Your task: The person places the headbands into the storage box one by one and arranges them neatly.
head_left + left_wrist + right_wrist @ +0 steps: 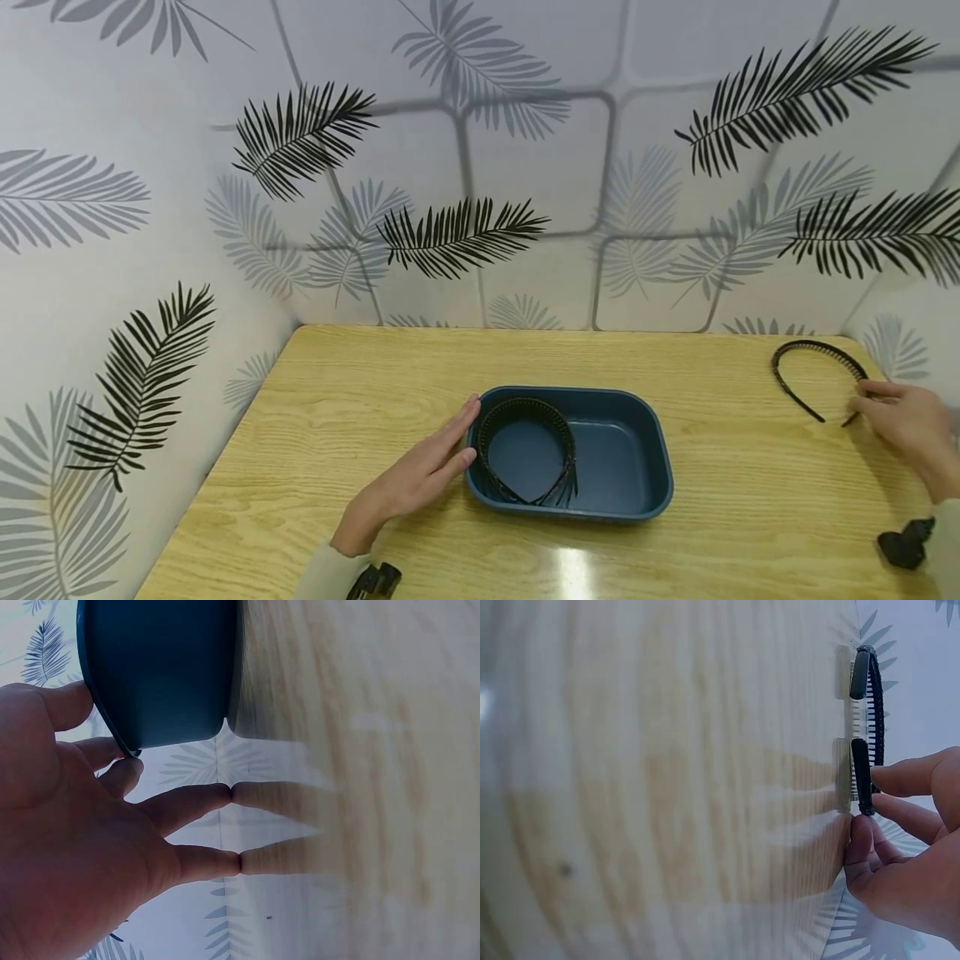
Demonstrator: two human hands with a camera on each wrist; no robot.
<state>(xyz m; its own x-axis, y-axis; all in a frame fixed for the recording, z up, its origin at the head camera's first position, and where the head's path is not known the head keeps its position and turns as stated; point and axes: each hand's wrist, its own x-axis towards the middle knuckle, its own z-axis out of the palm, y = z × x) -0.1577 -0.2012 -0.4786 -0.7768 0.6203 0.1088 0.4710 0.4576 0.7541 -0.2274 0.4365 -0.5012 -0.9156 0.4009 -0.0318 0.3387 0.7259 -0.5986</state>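
Note:
Several black toothed headbands (487, 467) lie stacked in the left part of a blue rectangular basin (615, 513). Against the basin's left wall, my left hand (416, 479) rests with extended fingers, the thumb at the rim. The left wrist view shows two fingertips of that left hand (97, 817) on the tabletop, beside the basin (161, 675). Far to the right, my right hand (909, 425) pinches one arm of another black headband (819, 343). In the right wrist view, thumb and finger of the right hand (907, 847) grip the headband (861, 769) close over the table.
The light wood table (360, 367) meets a wall (525, 283) with a leaf pattern at its back. More patterned wall (97, 333) runs along the left side. Glossy reflections show on the tabletop. Small black devices are worn at both wrists.

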